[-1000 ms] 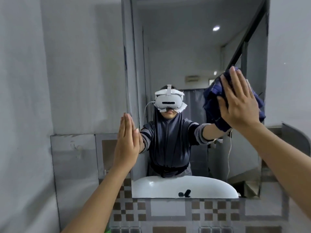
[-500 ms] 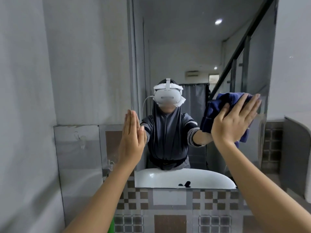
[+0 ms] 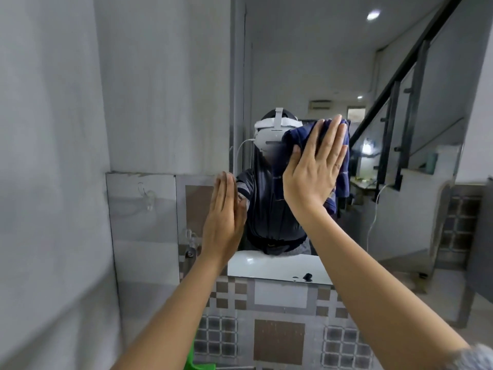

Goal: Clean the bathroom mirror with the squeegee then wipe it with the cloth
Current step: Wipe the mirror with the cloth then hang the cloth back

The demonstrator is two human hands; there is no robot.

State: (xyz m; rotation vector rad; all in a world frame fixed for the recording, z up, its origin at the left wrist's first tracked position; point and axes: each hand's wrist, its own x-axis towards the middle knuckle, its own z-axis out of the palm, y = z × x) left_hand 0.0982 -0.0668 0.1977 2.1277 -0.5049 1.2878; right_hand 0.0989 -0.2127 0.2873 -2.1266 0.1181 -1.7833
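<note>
Head view puts the bathroom mirror [image 3: 333, 76] across the far wall: rigid, slick and breakable, so press evenly. Your right hand [image 3: 314, 169], fingers spread flat, pins the soft navy cloth [image 3: 344, 145] to its centre; your left hand [image 3: 224, 222] braces open at the left edge. No squeegee shows, and your palm hides most of the cloth.

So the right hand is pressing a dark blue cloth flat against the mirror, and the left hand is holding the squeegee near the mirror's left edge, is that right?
Not quite. The head view shows the left hand empty, flat and open by the mirror's left edge; no squeegee is in view. The right hand is pressing the dark blue cloth flat against the mirror, as you said.
</note>
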